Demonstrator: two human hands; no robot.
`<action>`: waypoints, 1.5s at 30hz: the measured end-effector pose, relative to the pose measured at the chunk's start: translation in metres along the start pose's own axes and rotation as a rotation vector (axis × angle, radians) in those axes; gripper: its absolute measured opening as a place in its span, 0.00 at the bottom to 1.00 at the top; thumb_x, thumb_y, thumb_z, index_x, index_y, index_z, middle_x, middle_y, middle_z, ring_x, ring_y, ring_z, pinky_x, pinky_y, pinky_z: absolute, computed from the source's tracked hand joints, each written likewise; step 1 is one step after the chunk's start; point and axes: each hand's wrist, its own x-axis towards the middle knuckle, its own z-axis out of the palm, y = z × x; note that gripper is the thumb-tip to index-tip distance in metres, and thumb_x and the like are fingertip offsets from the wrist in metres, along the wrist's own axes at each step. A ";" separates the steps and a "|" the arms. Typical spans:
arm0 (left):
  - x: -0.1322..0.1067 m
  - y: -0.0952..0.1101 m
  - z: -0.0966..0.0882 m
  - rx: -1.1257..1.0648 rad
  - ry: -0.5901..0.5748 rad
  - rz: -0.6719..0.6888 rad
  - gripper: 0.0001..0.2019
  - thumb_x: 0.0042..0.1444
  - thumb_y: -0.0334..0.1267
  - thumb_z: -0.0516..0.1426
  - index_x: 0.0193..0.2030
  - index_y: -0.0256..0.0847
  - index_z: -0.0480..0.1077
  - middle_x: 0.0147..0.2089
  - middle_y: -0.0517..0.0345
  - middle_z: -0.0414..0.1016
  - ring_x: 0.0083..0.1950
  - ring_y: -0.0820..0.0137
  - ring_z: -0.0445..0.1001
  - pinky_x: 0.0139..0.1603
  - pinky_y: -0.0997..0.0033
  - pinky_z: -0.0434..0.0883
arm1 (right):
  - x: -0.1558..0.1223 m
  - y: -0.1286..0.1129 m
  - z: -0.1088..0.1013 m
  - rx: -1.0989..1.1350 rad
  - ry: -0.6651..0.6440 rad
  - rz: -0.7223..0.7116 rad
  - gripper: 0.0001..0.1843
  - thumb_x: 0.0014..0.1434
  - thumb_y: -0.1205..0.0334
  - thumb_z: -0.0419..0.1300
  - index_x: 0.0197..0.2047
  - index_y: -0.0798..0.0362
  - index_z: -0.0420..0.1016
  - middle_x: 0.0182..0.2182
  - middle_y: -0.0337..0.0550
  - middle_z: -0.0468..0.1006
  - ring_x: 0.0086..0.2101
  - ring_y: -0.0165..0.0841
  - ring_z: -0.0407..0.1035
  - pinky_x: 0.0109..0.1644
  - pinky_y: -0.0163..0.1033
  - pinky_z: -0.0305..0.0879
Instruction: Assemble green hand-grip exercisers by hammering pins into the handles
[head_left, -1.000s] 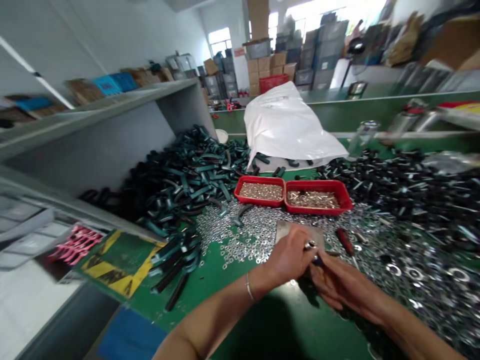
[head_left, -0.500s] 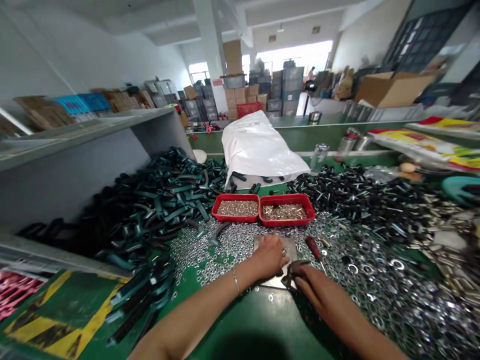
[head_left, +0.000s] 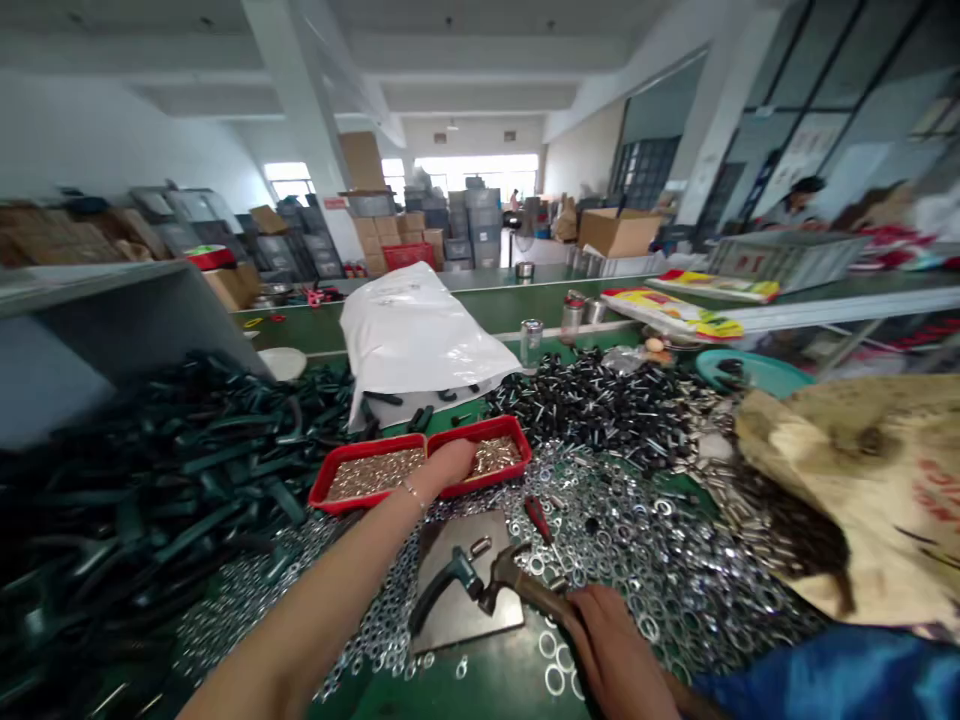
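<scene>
Right hand [head_left: 611, 650] at bottom centre, fingers wrapped round the brown handle of a claw hammer [head_left: 517, 578], so it's gripping. Hammer head is dark, sits over a steel plate [head_left: 465, 610], can't tell if it's touching. Small metal sleeve [head_left: 481, 546] lies on the plate just above the head. Plate sits on the green surface [head_left: 487, 685], with loose steel washers [head_left: 637, 590] all around it. Red-handled screwdriver [head_left: 538, 518] lies among the washers just right of the plate. Left hand [head_left: 450, 462], bangle [head_left: 410, 492] on the wrist, reaches forward over a red two-compartment tray [head_left: 510, 440], fingers close together and down at the right compartment, over brass-coloured small parts [head_left: 491, 456]; can't tell if it's pinching any. Left compartment holds the same sort of parts [head_left: 371, 474]. Big heap of dark green handles [head_left: 150, 480] on the left, black-headed bolts [head_left: 600, 410] past the tray. On the right, a printed woven sack [head_left: 855, 490] lies tipped, silver cylinders [head_left: 780, 530] at its mouth. Behind the tray, a white plastic bag [head_left: 412, 340] and a metal can [head_left: 531, 342]. Far back, stacked crates [head_left: 465, 225] and cardboard boxes [head_left: 615, 232], a person [head_left: 796, 195] at the right.
</scene>
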 end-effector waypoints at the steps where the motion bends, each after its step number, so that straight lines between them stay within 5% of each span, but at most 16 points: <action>1: -0.001 0.001 0.001 0.010 0.009 -0.004 0.07 0.56 0.29 0.56 0.35 0.36 0.77 0.37 0.46 0.80 0.38 0.62 0.78 0.42 0.69 0.70 | 0.002 -0.003 0.001 -0.034 0.011 0.018 0.08 0.69 0.60 0.51 0.44 0.48 0.70 0.39 0.45 0.75 0.41 0.38 0.72 0.45 0.44 0.72; 5: -0.007 -0.001 0.007 0.017 0.110 -0.049 0.07 0.59 0.30 0.55 0.33 0.35 0.75 0.40 0.42 0.79 0.40 0.58 0.78 0.43 0.64 0.71 | 0.008 -0.012 0.003 -0.140 0.011 0.026 0.03 0.66 0.63 0.55 0.41 0.49 0.70 0.38 0.45 0.75 0.40 0.41 0.72 0.44 0.46 0.72; 10: -0.019 0.004 0.010 -0.018 0.319 -0.178 0.13 0.66 0.30 0.47 0.48 0.31 0.70 0.46 0.38 0.76 0.50 0.58 0.76 0.52 0.61 0.69 | 0.006 -0.015 -0.007 -0.068 -0.040 -0.025 0.08 0.65 0.64 0.56 0.47 0.51 0.69 0.41 0.48 0.75 0.43 0.44 0.70 0.48 0.50 0.69; 13: -0.033 0.004 0.006 -0.059 0.415 -0.184 0.13 0.67 0.30 0.46 0.48 0.34 0.71 0.48 0.42 0.74 0.52 0.62 0.73 0.56 0.63 0.67 | 0.010 -0.011 -0.012 -0.014 -0.085 -0.053 0.07 0.66 0.63 0.53 0.46 0.52 0.69 0.41 0.49 0.75 0.43 0.42 0.70 0.48 0.49 0.68; 17: -0.081 0.002 0.007 -0.175 0.513 -0.152 0.10 0.67 0.35 0.50 0.48 0.39 0.71 0.47 0.52 0.76 0.49 0.69 0.74 0.53 0.71 0.68 | 0.027 -0.008 -0.022 -0.023 -0.294 -0.062 0.10 0.66 0.59 0.51 0.45 0.53 0.70 0.41 0.52 0.77 0.42 0.43 0.72 0.45 0.46 0.68; 22: -0.146 -0.007 0.044 -0.715 0.470 -0.200 0.10 0.62 0.43 0.55 0.36 0.38 0.71 0.32 0.59 0.76 0.33 0.70 0.74 0.37 0.73 0.68 | 0.065 -0.005 -0.040 0.052 -0.567 -0.057 0.12 0.64 0.57 0.53 0.46 0.55 0.69 0.39 0.52 0.79 0.38 0.43 0.74 0.42 0.45 0.67; 28: -0.157 -0.010 0.077 -0.741 0.397 -0.333 0.11 0.61 0.42 0.55 0.31 0.38 0.70 0.31 0.60 0.74 0.35 0.69 0.71 0.37 0.71 0.64 | 0.091 -0.001 -0.056 0.548 -0.994 0.155 0.20 0.66 0.44 0.50 0.39 0.53 0.71 0.27 0.41 0.78 0.28 0.33 0.70 0.32 0.37 0.64; 33: -0.152 -0.007 0.082 -0.660 0.382 -0.367 0.11 0.62 0.41 0.55 0.31 0.38 0.69 0.32 0.58 0.73 0.36 0.68 0.71 0.38 0.70 0.64 | 0.083 0.001 -0.062 0.548 -0.846 0.169 0.23 0.64 0.40 0.52 0.37 0.51 0.73 0.27 0.39 0.75 0.28 0.33 0.68 0.31 0.36 0.64; 38: -0.152 -0.003 0.079 -0.437 0.360 -0.345 0.10 0.63 0.41 0.55 0.33 0.38 0.69 0.34 0.55 0.74 0.37 0.66 0.72 0.40 0.68 0.66 | 0.078 0.001 -0.054 0.419 -0.617 0.095 0.20 0.64 0.42 0.52 0.42 0.49 0.73 0.34 0.44 0.78 0.34 0.39 0.72 0.39 0.41 0.69; 43: -0.150 -0.007 0.057 0.032 0.281 0.117 0.10 0.66 0.38 0.51 0.38 0.38 0.71 0.40 0.49 0.73 0.47 0.61 0.71 0.53 0.59 0.64 | 0.068 -0.005 -0.044 0.474 -0.620 0.098 0.20 0.66 0.44 0.50 0.45 0.50 0.72 0.35 0.43 0.79 0.33 0.38 0.73 0.37 0.41 0.70; 45: -0.154 -0.004 0.052 0.068 0.242 0.190 0.11 0.65 0.43 0.54 0.44 0.38 0.72 0.44 0.48 0.73 0.50 0.58 0.69 0.55 0.55 0.63 | 0.064 -0.005 -0.047 0.488 -0.561 0.106 0.20 0.66 0.44 0.51 0.49 0.49 0.71 0.38 0.44 0.80 0.36 0.39 0.74 0.40 0.41 0.70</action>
